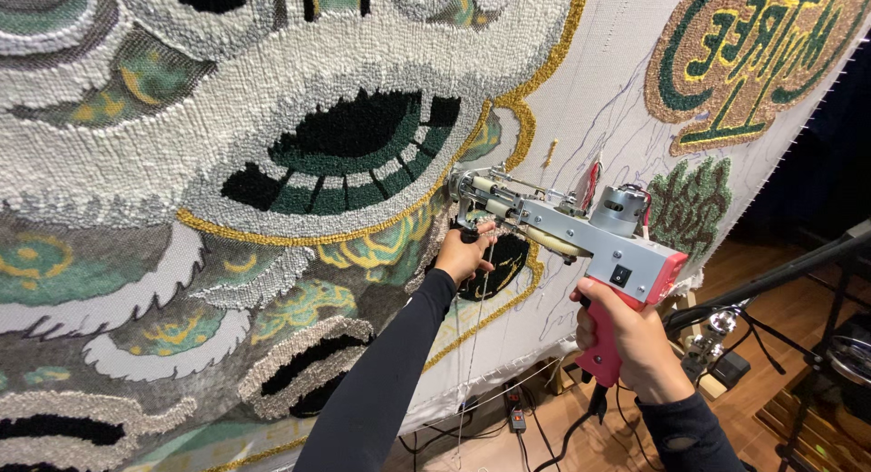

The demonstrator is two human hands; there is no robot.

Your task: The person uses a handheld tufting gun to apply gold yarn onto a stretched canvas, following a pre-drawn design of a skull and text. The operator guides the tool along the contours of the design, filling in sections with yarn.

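Tufting gun [581,231] held level against the stretched backing cloth [590,91], nose [464,195] pressed to the cloth at the edge of the gold-yarn outline [522,100]. Right hand [631,340] wrapped in a full, closed grip round the red pistol handle [606,358], index finger up near the trigger. Left hand [464,252] closed in a narrow grip on the black front handle just under the nose, knuckles near the cloth. Both forearms in dark sleeves.

Thin strand of yarn [481,318] hanging down from the gun's front, running between the two arms toward the floor. Small grey motor [619,207] on top of the gun body, red and black wires beside it.

Around the nose: a large tufted design in white, grey, dark green, black and gold filling the left part of the cloth; a black oval patch [504,263] with gold marks just behind the left hand. Bare cloth to the right with faint drawn lines. Upper right, a round tufted emblem [753,54] in tan, green and yellow, well apart from the gun; below it a dark green tufted patch [689,204], partly hidden by the gun's rear.

Right of the right hand, a black stand arm [780,277] crossing diagonally with a metal clamp [717,331], close beside the wrist. Wooden floor [762,381] beneath, cables [544,436] trailing along the frame's lower edge.
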